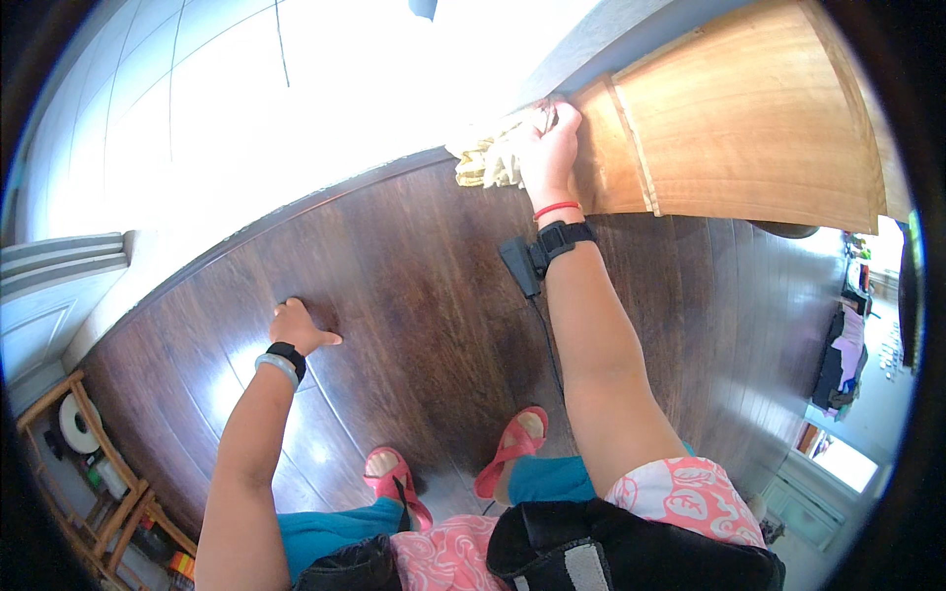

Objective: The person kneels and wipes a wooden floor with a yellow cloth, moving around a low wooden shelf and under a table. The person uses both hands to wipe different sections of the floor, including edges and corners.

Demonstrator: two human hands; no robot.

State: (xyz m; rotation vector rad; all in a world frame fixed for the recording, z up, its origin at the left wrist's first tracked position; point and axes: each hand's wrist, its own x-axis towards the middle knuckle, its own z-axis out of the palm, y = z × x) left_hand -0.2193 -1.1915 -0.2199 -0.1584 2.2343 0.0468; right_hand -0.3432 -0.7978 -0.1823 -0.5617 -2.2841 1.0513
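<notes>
My right hand (550, 151) reaches forward and grips a crumpled, pale yellow patterned cloth (491, 159). The cloth lies at the edge where the dark wood floor meets a bright tiled area, beside a wooden cabinet (739, 111). My left hand (295, 327) hangs over the dark wood floor (414, 310) with thumb and fingers apart, holding nothing. A black strap with a small black device (521, 267) and its cable is on my right wrist.
A wooden rack (111, 510) with a white roll and other goods stands at the lower left. A pale door or panel (44, 310) is at the far left. Clothes (842, 354) lie at the far right. My feet wear pink sandals (395, 484).
</notes>
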